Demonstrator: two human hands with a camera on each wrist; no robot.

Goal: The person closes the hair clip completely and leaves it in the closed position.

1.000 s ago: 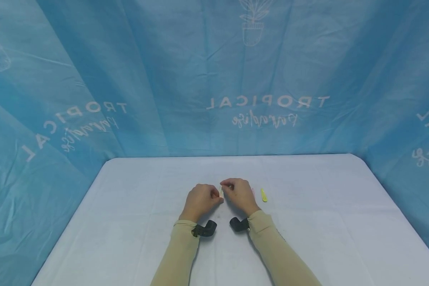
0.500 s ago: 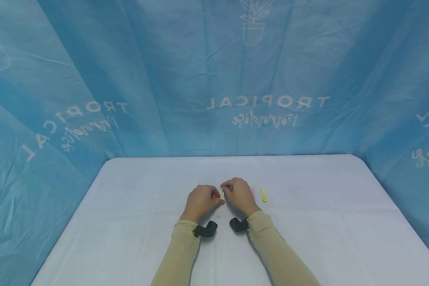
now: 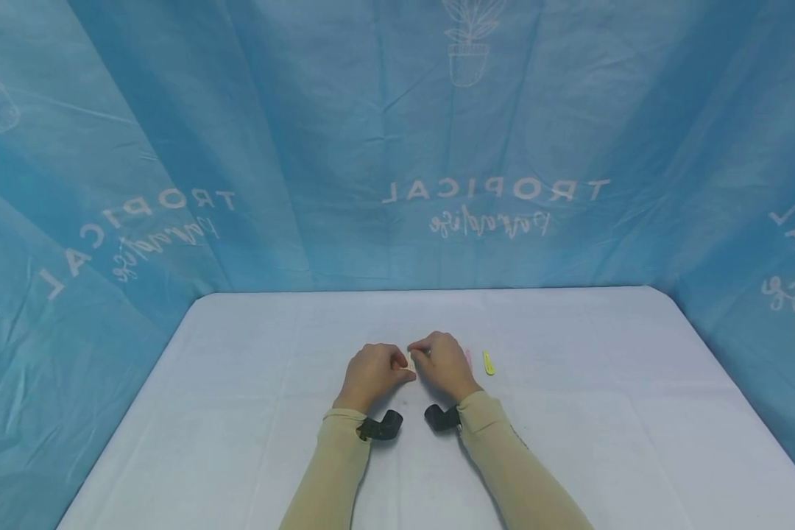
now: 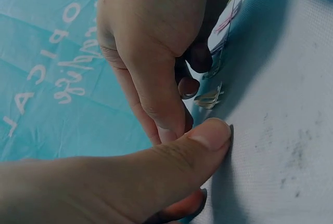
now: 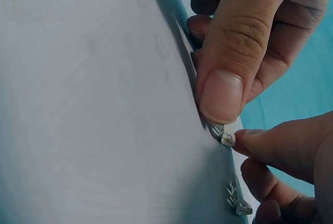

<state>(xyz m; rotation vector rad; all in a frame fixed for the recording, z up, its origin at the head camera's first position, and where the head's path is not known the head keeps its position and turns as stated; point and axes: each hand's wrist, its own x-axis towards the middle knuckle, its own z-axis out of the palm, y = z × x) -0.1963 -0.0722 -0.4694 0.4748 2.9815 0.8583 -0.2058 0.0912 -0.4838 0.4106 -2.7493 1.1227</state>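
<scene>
In the head view both hands meet near the table's middle over a small pale hair clip [image 3: 411,361]. My left hand [image 3: 371,374] holds its near end, thumb stretched toward me. My right hand [image 3: 442,362] pinches its far end. In the right wrist view, the left thumb covers part of the hair clip [image 5: 228,137], and the right fingertips [image 5: 252,135] touch its metal end. Another metal clip end [image 5: 242,207] shows below, beside the right hand. In the left wrist view, pale metallic clip ends [image 4: 210,99] show between the two hands.
A pink hair clip [image 3: 468,358] lies right beside the right hand, partly hidden by it. Further right is a yellow snap clip [image 3: 488,363]. White cloth covers the table [image 3: 583,427], and a blue printed curtain [image 3: 344,147] hangs around its back and sides.
Both hands stay nearly in place on the hair clip, with only slight finger shifts. The pale clip shows less between them now. The pink and yellow clips lie where they were.
</scene>
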